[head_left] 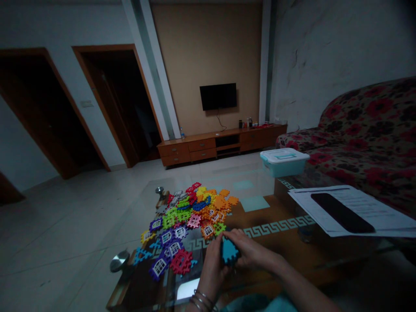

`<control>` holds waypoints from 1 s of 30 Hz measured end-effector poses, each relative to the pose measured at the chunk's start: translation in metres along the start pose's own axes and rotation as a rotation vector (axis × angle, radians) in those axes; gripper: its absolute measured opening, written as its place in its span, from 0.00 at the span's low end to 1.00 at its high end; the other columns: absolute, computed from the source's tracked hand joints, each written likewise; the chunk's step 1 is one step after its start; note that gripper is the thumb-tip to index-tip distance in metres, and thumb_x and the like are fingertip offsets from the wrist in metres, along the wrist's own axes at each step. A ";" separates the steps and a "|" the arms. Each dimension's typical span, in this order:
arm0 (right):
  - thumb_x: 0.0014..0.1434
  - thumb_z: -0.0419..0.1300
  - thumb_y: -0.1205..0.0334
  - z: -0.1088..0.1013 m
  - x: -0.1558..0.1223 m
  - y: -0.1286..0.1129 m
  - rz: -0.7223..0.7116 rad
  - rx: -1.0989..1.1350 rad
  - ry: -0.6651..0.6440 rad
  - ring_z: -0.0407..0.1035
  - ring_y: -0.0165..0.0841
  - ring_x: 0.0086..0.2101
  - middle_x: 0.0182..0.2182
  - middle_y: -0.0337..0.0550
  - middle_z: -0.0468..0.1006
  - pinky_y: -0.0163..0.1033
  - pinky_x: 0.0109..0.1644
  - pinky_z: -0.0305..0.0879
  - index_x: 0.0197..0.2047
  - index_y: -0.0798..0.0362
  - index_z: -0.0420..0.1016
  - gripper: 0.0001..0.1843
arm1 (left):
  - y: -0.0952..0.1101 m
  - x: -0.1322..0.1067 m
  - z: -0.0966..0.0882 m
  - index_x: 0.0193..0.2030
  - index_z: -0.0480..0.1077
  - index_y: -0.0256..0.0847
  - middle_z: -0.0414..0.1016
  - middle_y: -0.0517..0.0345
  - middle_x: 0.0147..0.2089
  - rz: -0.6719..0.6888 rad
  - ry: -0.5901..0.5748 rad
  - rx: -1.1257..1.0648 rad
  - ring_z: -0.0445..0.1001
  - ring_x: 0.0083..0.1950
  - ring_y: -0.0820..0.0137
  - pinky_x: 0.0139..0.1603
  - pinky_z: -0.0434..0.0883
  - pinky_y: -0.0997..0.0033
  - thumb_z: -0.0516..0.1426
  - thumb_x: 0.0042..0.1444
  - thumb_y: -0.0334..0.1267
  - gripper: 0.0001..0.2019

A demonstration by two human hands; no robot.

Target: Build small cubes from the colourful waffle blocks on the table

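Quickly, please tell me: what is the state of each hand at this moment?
Left hand: closed, holding the blue plastic building piece.
Right hand: closed, holding the same piece.

We can read no words, numbers or brand names anywhere in this view. The printed sheets (352,212) at the right carry lines of text, but they are too small and blurred for us to make out. The plastic storage box (284,162) has a teal strip on its lid, perhaps a label, and we cannot read anything on that either.
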State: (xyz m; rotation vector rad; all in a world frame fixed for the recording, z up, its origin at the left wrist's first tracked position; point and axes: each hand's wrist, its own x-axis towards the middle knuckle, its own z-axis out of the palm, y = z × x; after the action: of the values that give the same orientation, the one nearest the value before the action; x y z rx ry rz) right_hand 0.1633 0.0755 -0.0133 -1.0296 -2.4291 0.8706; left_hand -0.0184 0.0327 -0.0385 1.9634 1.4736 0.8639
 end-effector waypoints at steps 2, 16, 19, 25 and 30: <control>0.40 0.66 0.68 0.000 0.001 0.001 0.018 -0.001 -0.004 0.60 0.44 0.51 0.51 0.48 0.66 0.47 0.57 0.56 0.64 0.48 0.56 0.47 | 0.001 0.001 0.001 0.67 0.53 0.40 0.64 0.45 0.63 -0.025 -0.003 0.013 0.61 0.63 0.55 0.66 0.57 0.52 0.56 0.38 0.28 0.44; 0.40 0.69 0.61 -0.005 0.003 -0.006 -0.004 -0.005 -0.064 0.58 0.46 0.55 0.57 0.53 0.65 0.50 0.62 0.50 0.67 0.54 0.52 0.53 | -0.016 0.003 0.013 0.68 0.47 0.29 0.57 0.36 0.67 -0.021 0.032 0.006 0.55 0.68 0.52 0.69 0.52 0.51 0.56 0.38 0.31 0.47; 0.40 0.69 0.63 -0.005 0.004 -0.008 -0.009 0.000 -0.057 0.59 0.47 0.55 0.57 0.55 0.65 0.50 0.62 0.50 0.67 0.56 0.53 0.51 | -0.020 0.003 0.015 0.69 0.46 0.33 0.58 0.40 0.67 -0.015 0.037 -0.019 0.55 0.68 0.53 0.69 0.51 0.51 0.56 0.38 0.30 0.47; 0.39 0.68 0.63 -0.005 0.004 -0.003 0.044 -0.047 -0.023 0.63 0.46 0.52 0.54 0.51 0.69 0.48 0.58 0.56 0.65 0.51 0.57 0.49 | -0.003 0.001 0.004 0.70 0.41 0.32 0.53 0.40 0.70 -0.087 -0.006 -0.007 0.52 0.70 0.56 0.70 0.50 0.56 0.56 0.35 0.28 0.51; 0.34 0.67 0.69 -0.017 0.004 0.019 0.204 -0.104 0.117 0.62 0.46 0.55 0.57 0.54 0.69 0.45 0.59 0.56 0.63 0.56 0.60 0.50 | 0.011 0.000 -0.006 0.70 0.39 0.28 0.49 0.39 0.71 -0.164 -0.059 0.069 0.49 0.71 0.56 0.69 0.52 0.61 0.57 0.34 0.27 0.53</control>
State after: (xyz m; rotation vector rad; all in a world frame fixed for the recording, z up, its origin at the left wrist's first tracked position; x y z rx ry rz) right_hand 0.1792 0.0958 -0.0127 -1.3461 -2.3218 0.7297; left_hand -0.0162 0.0301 -0.0265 1.8688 1.6235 0.6873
